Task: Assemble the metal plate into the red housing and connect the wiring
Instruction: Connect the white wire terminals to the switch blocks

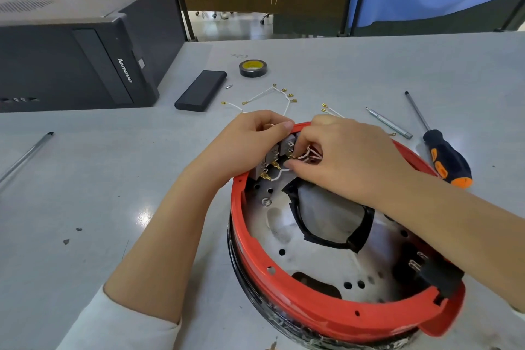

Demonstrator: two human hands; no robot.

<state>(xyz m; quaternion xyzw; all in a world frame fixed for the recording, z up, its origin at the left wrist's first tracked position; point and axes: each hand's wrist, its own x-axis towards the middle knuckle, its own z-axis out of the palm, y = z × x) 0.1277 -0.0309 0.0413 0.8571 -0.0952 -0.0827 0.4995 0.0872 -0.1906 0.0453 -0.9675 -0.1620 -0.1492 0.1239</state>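
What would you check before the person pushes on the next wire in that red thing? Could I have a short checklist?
1. Metal plate seated inside red housing: ok.
2. Left hand steadying the housing rim: ok.
3. Right hand pinching a white wire by the switch terminals: ok.
4. Connector lined up with its tab: cannot tell, fingers hide it.
5. Spare wires within reach on table: ok.
6. Screwdriver nearby: ok.

Both forearms are reaching in from the bottom, meeting mid-frame. Left hand [250, 136] is curling its fingers over, right hand [338, 156] is pinching down with thumb and fingertips.
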